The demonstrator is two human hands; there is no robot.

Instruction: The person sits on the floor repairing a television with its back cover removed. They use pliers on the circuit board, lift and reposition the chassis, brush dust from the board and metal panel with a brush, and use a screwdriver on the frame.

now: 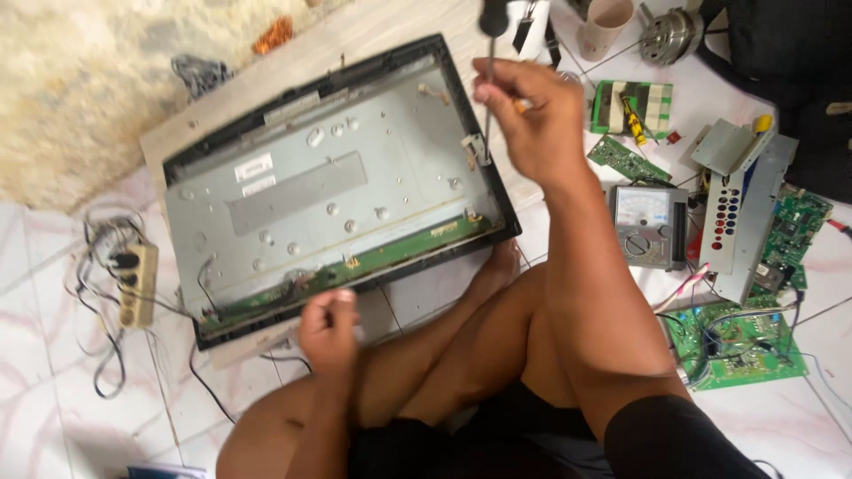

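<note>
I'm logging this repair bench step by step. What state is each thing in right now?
Flat-panel display: face down, back cover off, metal chassis bare.
Screwdriver: upright, tip at the panel's right edge.
Right hand: gripping the screwdriver.
Left hand: closed, at the panel's near edge.
Multimeter: lying face up.
Power strip: plugs inserted.

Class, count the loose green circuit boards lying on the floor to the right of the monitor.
3: a small board beside the multimeter, one at the far right, one large board by the knee. Others may be hidden.
</note>
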